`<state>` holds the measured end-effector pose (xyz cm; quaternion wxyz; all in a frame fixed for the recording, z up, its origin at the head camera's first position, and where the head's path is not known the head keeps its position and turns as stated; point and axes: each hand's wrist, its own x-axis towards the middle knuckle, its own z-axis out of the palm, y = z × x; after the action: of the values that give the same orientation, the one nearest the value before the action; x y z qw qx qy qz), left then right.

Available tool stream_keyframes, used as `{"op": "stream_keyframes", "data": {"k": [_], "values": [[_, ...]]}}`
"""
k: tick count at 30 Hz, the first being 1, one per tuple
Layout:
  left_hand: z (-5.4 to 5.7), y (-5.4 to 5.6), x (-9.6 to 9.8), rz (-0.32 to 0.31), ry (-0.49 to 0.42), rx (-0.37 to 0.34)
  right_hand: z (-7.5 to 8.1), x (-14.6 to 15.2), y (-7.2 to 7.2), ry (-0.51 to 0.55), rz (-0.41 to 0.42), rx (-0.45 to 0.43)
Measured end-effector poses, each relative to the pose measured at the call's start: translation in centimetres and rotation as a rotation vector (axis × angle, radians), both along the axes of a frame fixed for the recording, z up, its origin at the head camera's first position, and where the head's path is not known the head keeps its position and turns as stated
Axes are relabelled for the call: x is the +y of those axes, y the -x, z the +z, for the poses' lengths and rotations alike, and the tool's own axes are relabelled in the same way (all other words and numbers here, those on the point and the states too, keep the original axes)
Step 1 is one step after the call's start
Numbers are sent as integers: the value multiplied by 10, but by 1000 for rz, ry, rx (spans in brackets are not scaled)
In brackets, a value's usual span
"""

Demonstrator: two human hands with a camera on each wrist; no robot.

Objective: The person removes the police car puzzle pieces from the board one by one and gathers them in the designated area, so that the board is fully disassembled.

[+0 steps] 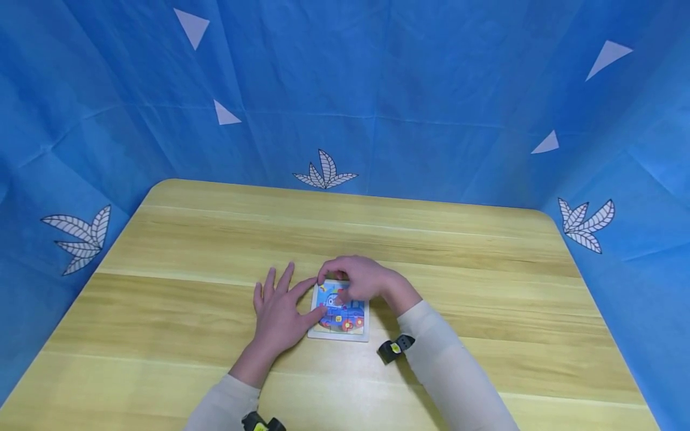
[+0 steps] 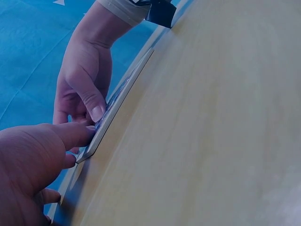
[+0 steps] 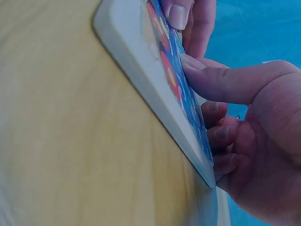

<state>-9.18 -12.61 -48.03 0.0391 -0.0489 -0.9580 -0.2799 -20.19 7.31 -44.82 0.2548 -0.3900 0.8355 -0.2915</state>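
While left hand (image 1: 283,317), spread, touches puzzle (image 1: 341,322) | right hand (image 1: 365,280) grips its edge (thumb on top)

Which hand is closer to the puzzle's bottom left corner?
Left. The left hand is just beside that corner, its thumb reaching onto the puzzle; the right hand is farther away, over the puzzle's top edge.

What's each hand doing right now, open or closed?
Left hand: open, fingers spread, thumb resting on the puzzle.
Right hand: closed on the puzzle, fingers curled at its far edge.
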Motion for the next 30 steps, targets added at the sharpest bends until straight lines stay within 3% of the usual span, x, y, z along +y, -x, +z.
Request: {"op": "stream_keyframes", "data": {"k": [12, 30], "values": [[1, 0, 0, 7, -6, -26, -5, 1, 0, 42, -4, 2], [-1, 0, -1, 4, -17, -8, -3, 2, 1, 54, 6, -25]]}}
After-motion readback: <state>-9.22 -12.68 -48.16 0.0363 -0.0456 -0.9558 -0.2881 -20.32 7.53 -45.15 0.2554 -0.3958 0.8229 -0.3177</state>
